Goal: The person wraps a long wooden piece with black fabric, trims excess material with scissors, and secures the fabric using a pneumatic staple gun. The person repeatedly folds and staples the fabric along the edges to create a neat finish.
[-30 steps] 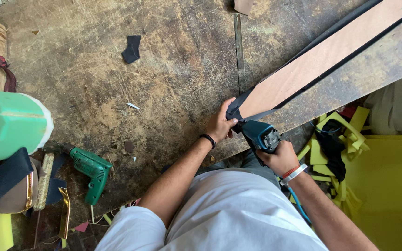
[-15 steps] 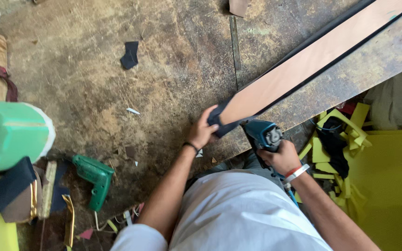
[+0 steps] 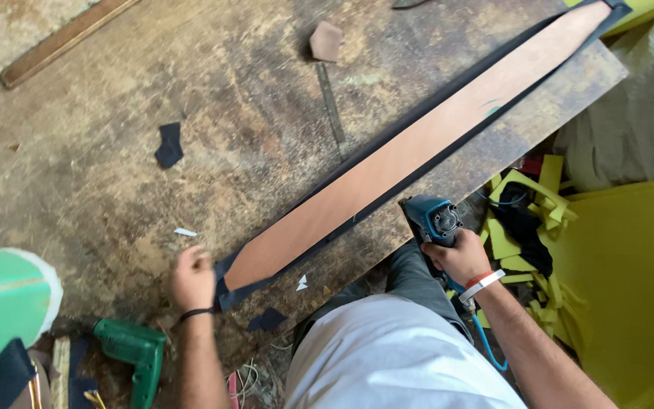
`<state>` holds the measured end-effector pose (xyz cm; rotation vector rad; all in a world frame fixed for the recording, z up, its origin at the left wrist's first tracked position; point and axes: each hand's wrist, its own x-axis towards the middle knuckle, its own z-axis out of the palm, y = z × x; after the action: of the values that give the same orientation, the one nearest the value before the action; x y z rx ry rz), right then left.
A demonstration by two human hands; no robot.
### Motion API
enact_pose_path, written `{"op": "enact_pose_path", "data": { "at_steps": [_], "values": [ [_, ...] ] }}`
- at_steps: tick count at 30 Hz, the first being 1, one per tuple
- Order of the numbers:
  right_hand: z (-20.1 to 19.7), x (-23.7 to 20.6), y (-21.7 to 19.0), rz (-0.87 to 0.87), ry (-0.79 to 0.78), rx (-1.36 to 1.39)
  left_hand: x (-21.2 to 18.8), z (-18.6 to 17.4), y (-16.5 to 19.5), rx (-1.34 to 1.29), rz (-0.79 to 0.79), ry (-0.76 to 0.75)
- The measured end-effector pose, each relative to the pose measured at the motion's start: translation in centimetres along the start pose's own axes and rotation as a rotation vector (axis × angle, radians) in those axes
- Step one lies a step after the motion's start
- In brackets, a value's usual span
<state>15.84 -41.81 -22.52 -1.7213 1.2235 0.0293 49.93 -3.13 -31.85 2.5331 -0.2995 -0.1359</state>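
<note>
- Lying slantwise across the worn wooden workbench, a long brown board edged with dark fabric runs from near the person's left hand up to the far right corner.
- Left hand rests at the board's near end, fingers curled on the dark fabric wrapped around that end — pinching it, as far as the view shows; a black band sits on the wrist.
- Right hand is closed around the grip of a blue power tool, whose nose sits just beside the board's lower edge; whether it touches is unclear.
- A green electric drill lies near the left forearm.
- A dark fabric scrap lies well apart on the bench.
- Yellow foam offcuts pile beyond the bench edge — just past the right hand.
</note>
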Motion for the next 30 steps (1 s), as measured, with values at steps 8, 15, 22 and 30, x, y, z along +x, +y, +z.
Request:
{"op": "enact_pose_path", "data": {
  "at_steps": [8,15,22,30],
  "values": [
    [-5.6,1.8,2.7,0.058,0.122,0.200,-3.5,16.4,25.6,-0.329,0.545,-0.545],
    [-14.9,6.3,7.5,0.083,0.243,0.325,-4.1,29.1,43.2,-0.130,0.799,-0.672],
    [-22.3,13.4,11.2,0.192,0.267,0.371,-3.5,39.5,56.7,0.157,0.913,-0.682],
    [-28.0,20.2,13.4,0.219,0.124,0.298,-1.6,46.5,60.6,-0.087,0.784,-0.622]
  ]
}}
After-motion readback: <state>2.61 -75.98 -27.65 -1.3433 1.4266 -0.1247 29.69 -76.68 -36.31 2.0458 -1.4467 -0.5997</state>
